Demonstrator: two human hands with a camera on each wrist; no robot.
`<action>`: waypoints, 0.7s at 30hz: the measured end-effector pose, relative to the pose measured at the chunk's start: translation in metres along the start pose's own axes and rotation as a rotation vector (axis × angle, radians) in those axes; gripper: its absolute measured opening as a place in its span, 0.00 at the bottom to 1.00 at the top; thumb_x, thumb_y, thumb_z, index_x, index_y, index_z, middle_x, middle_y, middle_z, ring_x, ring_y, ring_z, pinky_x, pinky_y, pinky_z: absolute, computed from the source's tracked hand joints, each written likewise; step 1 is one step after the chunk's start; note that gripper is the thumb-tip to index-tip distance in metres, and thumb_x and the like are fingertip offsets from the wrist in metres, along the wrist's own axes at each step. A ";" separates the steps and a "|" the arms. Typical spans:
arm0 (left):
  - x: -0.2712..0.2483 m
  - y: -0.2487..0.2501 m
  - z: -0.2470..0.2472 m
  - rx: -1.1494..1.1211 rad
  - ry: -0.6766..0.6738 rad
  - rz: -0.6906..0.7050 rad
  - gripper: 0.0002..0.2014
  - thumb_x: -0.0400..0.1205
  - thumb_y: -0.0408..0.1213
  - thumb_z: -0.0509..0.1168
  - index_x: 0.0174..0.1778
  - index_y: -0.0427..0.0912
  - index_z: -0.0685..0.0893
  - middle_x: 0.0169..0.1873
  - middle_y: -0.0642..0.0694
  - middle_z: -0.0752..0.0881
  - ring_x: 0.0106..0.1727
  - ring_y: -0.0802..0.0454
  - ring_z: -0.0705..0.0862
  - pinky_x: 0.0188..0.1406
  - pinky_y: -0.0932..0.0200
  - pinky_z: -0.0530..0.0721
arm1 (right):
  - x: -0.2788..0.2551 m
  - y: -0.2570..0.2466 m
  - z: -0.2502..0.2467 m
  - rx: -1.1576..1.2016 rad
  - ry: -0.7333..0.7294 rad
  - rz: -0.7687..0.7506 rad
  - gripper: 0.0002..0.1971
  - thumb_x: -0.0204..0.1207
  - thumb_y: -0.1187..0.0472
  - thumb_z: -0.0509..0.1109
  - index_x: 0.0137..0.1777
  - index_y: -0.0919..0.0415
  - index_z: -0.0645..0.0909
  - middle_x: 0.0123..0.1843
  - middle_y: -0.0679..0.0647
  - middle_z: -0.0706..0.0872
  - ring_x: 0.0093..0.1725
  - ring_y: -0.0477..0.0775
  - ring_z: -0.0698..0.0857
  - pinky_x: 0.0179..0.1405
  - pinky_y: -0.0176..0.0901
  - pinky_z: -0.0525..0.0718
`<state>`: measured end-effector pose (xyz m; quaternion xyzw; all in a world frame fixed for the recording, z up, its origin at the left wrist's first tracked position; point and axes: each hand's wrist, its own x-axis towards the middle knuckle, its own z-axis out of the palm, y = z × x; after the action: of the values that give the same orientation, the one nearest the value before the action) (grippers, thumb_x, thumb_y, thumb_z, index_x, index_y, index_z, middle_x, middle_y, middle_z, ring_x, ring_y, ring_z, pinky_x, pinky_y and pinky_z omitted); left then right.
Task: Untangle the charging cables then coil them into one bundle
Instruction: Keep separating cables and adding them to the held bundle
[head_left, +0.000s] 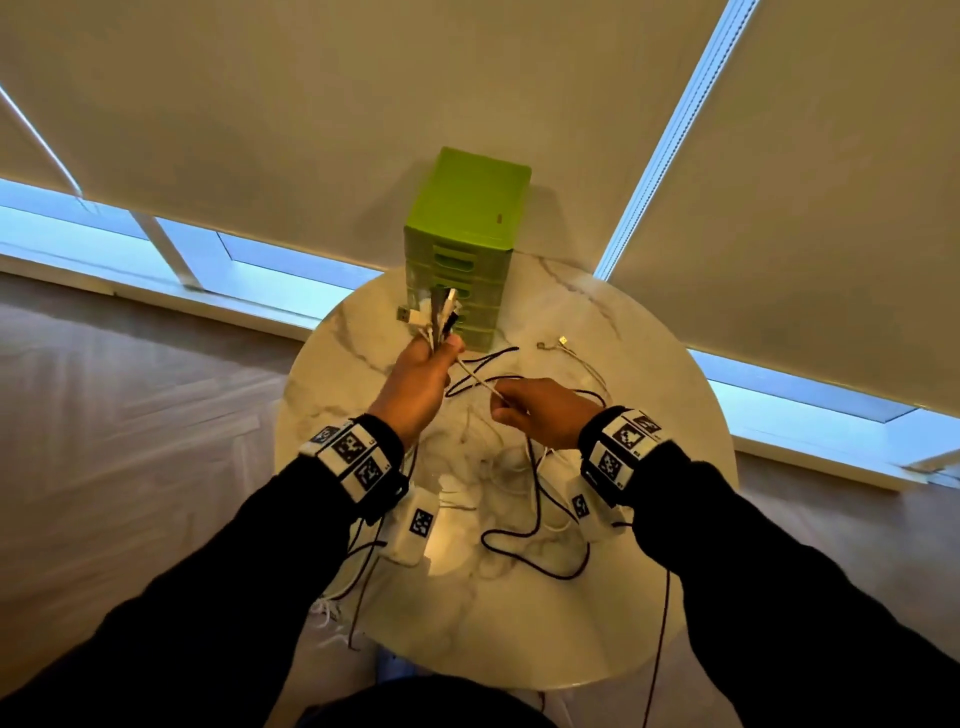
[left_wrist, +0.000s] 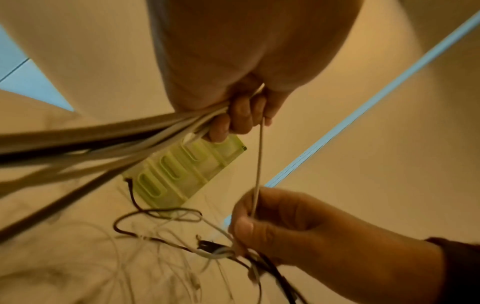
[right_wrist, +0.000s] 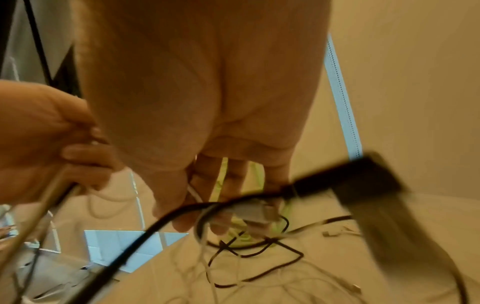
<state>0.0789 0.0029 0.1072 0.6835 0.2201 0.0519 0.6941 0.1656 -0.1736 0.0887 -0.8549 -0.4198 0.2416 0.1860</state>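
Note:
Several black and white charging cables (head_left: 524, 499) lie tangled on the round marble table (head_left: 649, 597). My left hand (head_left: 441, 349) is raised above the table and grips a bunch of cable ends, whose plugs (head_left: 439, 312) stick up out of the fist. One white cable (head_left: 479, 383) runs taut from that fist to my right hand (head_left: 501, 405), which pinches it between thumb and fingers. In the left wrist view the white cable (left_wrist: 258, 164) drops from my left hand (left_wrist: 241, 117) to my right hand (left_wrist: 249, 222). More black and white strands hang under my right hand (right_wrist: 207, 205).
A green plastic drawer unit (head_left: 467, 228) stands at the table's far edge, just behind my left hand. A loose white cable end (head_left: 563, 341) lies to its right. Some cables hang over the table's near left edge (head_left: 337, 608). Blinds and windows are behind.

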 end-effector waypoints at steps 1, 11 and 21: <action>0.000 0.000 -0.007 -0.004 0.027 0.021 0.15 0.88 0.50 0.60 0.66 0.49 0.83 0.42 0.55 0.84 0.39 0.58 0.76 0.45 0.57 0.76 | 0.002 0.006 -0.001 -0.025 -0.030 0.043 0.06 0.86 0.60 0.66 0.52 0.63 0.80 0.46 0.51 0.81 0.46 0.52 0.77 0.43 0.38 0.68; -0.004 0.035 -0.089 -0.164 0.300 0.181 0.08 0.91 0.41 0.59 0.46 0.48 0.77 0.27 0.58 0.72 0.24 0.61 0.64 0.24 0.66 0.63 | -0.008 0.068 0.009 -0.180 -0.139 0.341 0.28 0.83 0.29 0.45 0.61 0.42 0.80 0.59 0.48 0.89 0.61 0.56 0.84 0.58 0.48 0.67; -0.028 0.031 -0.032 -0.194 0.003 0.183 0.09 0.91 0.39 0.59 0.44 0.51 0.75 0.28 0.51 0.60 0.25 0.57 0.59 0.24 0.61 0.60 | -0.023 0.033 -0.018 0.249 0.247 0.039 0.27 0.79 0.53 0.75 0.76 0.42 0.71 0.47 0.47 0.90 0.47 0.50 0.88 0.56 0.45 0.82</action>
<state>0.0492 0.0240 0.1445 0.6301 0.1519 0.1370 0.7490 0.1844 -0.2130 0.0921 -0.8563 -0.3441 0.1886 0.3359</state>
